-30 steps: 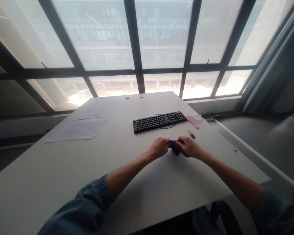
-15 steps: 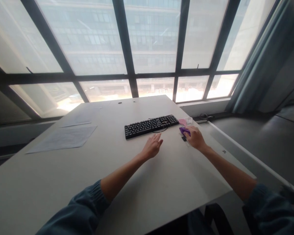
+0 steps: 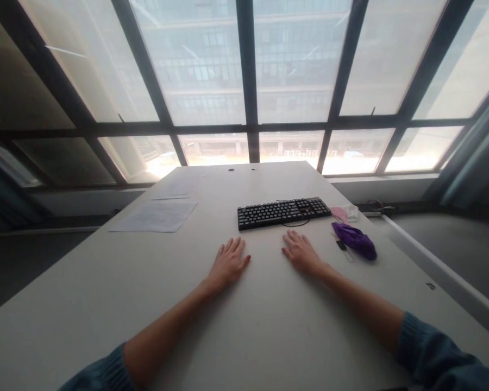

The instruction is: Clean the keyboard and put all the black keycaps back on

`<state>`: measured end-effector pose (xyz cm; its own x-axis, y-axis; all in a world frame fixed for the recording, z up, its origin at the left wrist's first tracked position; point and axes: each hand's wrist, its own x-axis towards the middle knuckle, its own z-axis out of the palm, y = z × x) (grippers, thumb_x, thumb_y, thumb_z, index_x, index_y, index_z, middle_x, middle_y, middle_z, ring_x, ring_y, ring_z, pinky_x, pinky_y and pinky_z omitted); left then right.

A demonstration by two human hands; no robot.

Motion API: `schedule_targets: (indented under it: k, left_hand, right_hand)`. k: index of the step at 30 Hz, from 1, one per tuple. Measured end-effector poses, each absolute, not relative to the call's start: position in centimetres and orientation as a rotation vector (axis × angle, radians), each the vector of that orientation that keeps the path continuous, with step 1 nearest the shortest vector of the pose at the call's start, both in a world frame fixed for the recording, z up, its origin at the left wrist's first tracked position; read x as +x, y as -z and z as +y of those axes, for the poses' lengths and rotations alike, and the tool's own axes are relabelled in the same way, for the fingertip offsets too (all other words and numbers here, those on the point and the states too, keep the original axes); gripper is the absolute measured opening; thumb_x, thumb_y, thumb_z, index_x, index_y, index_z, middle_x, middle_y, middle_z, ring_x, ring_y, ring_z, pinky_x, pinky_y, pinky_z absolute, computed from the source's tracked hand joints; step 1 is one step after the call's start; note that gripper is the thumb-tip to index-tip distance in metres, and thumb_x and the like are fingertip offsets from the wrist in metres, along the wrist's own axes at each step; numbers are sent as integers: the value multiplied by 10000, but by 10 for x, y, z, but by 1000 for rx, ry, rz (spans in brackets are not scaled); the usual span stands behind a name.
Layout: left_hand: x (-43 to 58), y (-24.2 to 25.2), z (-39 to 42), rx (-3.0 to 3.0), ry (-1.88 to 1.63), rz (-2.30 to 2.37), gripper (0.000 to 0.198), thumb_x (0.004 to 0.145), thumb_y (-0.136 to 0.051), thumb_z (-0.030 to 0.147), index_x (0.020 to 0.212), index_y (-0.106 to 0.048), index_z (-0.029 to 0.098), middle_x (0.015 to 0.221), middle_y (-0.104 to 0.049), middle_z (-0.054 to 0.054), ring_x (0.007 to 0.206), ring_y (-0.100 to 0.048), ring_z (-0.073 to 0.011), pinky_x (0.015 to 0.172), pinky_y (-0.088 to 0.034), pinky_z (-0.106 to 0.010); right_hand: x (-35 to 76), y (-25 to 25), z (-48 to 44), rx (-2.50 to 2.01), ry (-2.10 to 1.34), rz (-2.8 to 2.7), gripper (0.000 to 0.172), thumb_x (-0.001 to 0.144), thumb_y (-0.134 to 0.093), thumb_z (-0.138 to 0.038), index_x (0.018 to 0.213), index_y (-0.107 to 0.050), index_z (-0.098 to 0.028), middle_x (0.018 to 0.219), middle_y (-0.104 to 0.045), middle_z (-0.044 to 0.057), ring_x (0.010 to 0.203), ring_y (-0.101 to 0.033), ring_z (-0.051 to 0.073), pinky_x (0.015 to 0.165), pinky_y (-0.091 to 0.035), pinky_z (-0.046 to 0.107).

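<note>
My left hand (image 3: 228,263) lies flat on the white table (image 3: 244,331), fingers spread, just in front of the left end of a black keyboard (image 3: 283,213). To its right, my right hand (image 3: 302,252) also rests palm down with fingers apart, near the keyboard's front edge. Neither hand holds anything or touches the keyboard. A crumpled purple cloth (image 3: 355,240) sits to the right of my right hand. Beside the cloth is a small black object (image 3: 341,245) with a thin loop, whose kind I cannot make out.
Sheets of paper (image 3: 152,216) lie at the table's left. Past the keyboard's right end are a pink round item (image 3: 339,213) and a clear plastic wrapper (image 3: 351,212). A cable (image 3: 296,224) shows at the keyboard's front. Large windows (image 3: 293,65) stand behind the table.
My right hand has let go of the purple cloth and moved left onto the table. My left hand has flattened on the table. The view has turned left.
</note>
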<state>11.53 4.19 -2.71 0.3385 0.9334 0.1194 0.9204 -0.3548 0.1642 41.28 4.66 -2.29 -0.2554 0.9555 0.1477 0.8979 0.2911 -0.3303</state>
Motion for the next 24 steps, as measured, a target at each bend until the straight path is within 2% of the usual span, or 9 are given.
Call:
schedule_targets:
  k: [7,11,13,16,18,20,24]
  left_hand:
    - [115,29,43,2526,-388,1735,548,991,-424,449,1449,-508,161,1568,-426,-153,1471,-353,-342,1193,-287,-578]
    - [114,22,41,2627,-596,1556,429,976,-422,340,1320,-610,166,1469,-545,-148,1393,-475,-289,1167,-387,-517]
    - [117,16,36,2679,-723,1384,408,987,-414,364,1282,-632,185,1418,-595,-123,1341,-534,-279,1153,-423,-502]
    - [124,11,28,2711,-814,1148,395,992,-447,404,1313,-609,241,1369,-636,-75,1278,-593,-267,1131,-465,-485]
    - [129,13,26,2709,-797,1034,401,977,-481,409,1350,-582,304,1382,-631,-36,1271,-602,-270,1124,-479,-495]
    - [134,20,28,2687,-745,980,459,950,-505,440,1409,-514,425,1430,-593,51,1275,-601,-278,1121,-484,-530]
    - [141,33,38,2608,-611,1027,584,884,-506,536,1399,-300,720,1490,-357,374,1347,-528,-312,1145,-407,-659]
  right_hand:
    - [406,21,36,-1657,-243,-2199,497,989,-509,-328,1436,-519,-112,1569,-400,206,1488,-312,315,1209,-236,532]
    - [419,-23,-11,-1448,-276,-2039,442,971,-552,-307,1381,-578,-147,1504,-485,190,1423,-415,296,1182,-320,508]
    - [442,-53,-53,-1334,-292,-1927,435,973,-550,-321,1388,-571,-191,1453,-543,151,1365,-484,270,1153,-383,477]
    - [507,-73,-123,-1364,-97,-1587,361,975,-536,-327,1317,-609,-233,1347,-619,111,1279,-557,259,1110,-433,464]
    - [568,-53,-170,-1496,110,-1197,307,966,-527,-331,1229,-640,-220,1240,-663,111,1146,-629,253,1029,-491,457]
    - [632,-6,-219,-1576,356,-754,313,939,-508,-338,1178,-634,-181,1119,-686,115,993,-669,238,937,-533,448]
    - [713,113,-322,-1901,521,-56,320,810,-524,-340,1040,-627,-142,941,-685,116,857,-668,244,852,-557,441]
